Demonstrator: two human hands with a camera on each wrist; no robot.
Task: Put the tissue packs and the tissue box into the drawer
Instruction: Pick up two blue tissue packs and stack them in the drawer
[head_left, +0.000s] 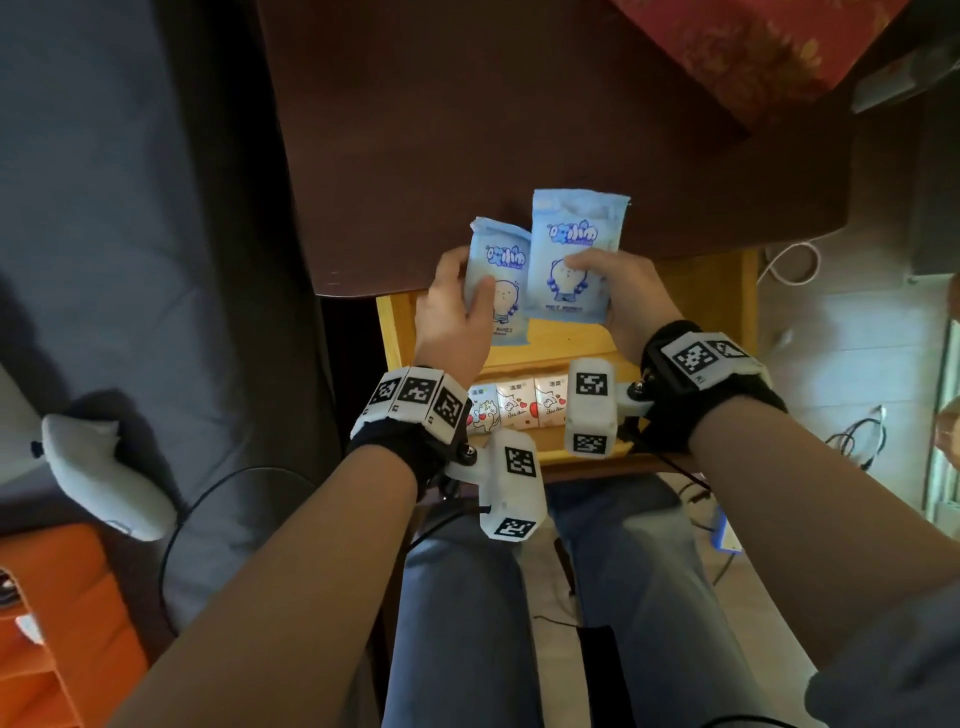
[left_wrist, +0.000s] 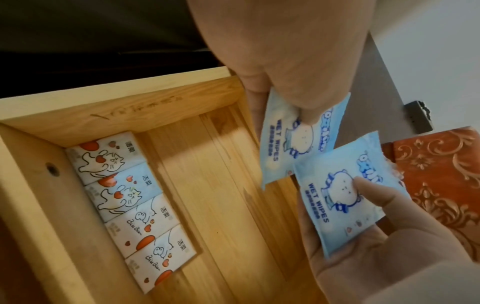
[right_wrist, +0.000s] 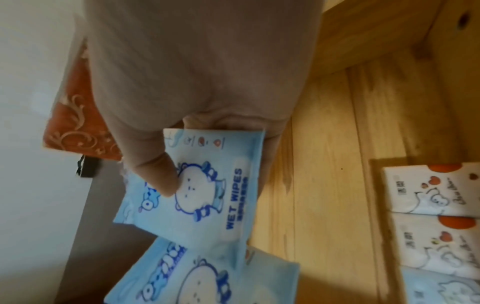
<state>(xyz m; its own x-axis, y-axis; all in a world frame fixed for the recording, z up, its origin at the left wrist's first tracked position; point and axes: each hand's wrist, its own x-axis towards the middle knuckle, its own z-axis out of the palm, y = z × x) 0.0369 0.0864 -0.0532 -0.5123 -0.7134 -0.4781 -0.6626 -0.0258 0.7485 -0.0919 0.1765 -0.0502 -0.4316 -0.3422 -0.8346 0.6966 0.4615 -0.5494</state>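
Observation:
Both hands hover over the open wooden drawer (head_left: 701, 291), each with a light-blue wet wipes pack. My left hand (head_left: 470, 278) pinches the left pack (head_left: 501, 260) between thumb and fingers; the left wrist view shows that pack (left_wrist: 298, 144) under the thumb. My right hand (head_left: 597, 286) grips the right pack (head_left: 576, 234), which overlaps the left one's edge; the right wrist view shows this pack (right_wrist: 207, 201) too. Several white tissue packs (head_left: 514, 408) lie in a row along the drawer's near wall (left_wrist: 135, 197). A red patterned box (head_left: 753, 52) sits at the table's far right.
The dark brown tabletop (head_left: 467, 130) overhangs the back of the drawer. A grey soft toy (head_left: 98, 467) and an orange item (head_left: 62, 623) lie to the left. Cables (head_left: 852, 441) trail on the floor at the right. The person's knees (head_left: 519, 623) are below the drawer.

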